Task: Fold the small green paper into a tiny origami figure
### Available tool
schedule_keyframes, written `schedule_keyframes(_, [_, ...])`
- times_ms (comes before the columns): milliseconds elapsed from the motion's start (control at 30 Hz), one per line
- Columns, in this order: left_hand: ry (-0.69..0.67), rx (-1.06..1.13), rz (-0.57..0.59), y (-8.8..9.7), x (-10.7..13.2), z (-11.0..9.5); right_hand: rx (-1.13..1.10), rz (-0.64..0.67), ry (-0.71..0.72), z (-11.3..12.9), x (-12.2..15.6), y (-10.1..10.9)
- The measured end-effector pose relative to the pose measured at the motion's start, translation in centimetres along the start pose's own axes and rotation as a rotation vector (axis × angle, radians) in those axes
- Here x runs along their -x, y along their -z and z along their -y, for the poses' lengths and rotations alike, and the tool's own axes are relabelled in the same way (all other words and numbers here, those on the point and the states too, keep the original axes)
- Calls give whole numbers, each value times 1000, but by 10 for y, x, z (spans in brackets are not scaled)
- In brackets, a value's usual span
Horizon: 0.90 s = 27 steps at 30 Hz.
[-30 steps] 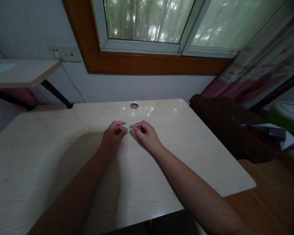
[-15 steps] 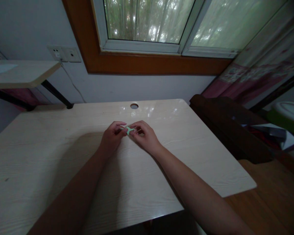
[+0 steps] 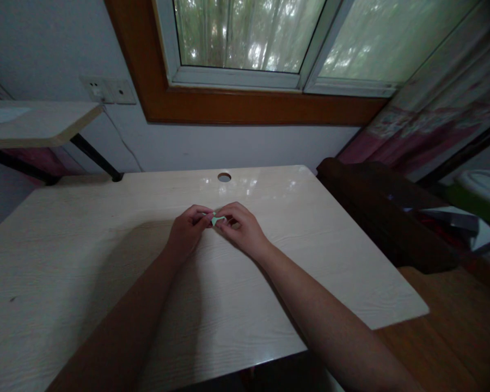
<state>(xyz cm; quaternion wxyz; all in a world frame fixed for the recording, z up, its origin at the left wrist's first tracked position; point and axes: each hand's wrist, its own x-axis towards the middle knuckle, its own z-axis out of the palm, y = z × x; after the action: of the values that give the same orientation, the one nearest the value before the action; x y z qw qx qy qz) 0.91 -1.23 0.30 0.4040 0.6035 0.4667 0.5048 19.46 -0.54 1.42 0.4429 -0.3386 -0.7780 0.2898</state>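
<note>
A small pale green folded piece (image 3: 216,219) is pinched between both hands above the middle of the light wooden table (image 3: 106,256). My left hand (image 3: 188,228) has its fingers curled, gripping the piece's left side. My right hand (image 3: 240,226) is closed on its right side, fingertips touching those of the left hand. Most of the green piece is hidden by the fingers.
A round cable hole (image 3: 224,177) lies at the table's far edge, below a window. A side shelf (image 3: 36,122) stands at the left with a wall socket (image 3: 108,90) beside it. Dark furniture (image 3: 384,212) and clutter sit to the right.
The hands have drawn closer together, and less of the green piece shows between the fingertips than a second ago.
</note>
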Motion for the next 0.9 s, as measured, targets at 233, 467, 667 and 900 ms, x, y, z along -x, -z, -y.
schedule_keyframes(233, [11, -1, 2, 0, 1, -3, 2, -11, -35, -1, 0, -1])
schedule_keyframes(467, [4, -36, -7, -1, 2, -6, -7, -41, 32, 0, 0, 0])
schedule_keyframes(667, [-1, -12, -14, -3, 4, -5, 8, -59, 31, -1, 0, 0])
schedule_keyframes(900, [-87, -47, 7, -1, 5, -4, -26, -89, 15, 1, 0, 2])
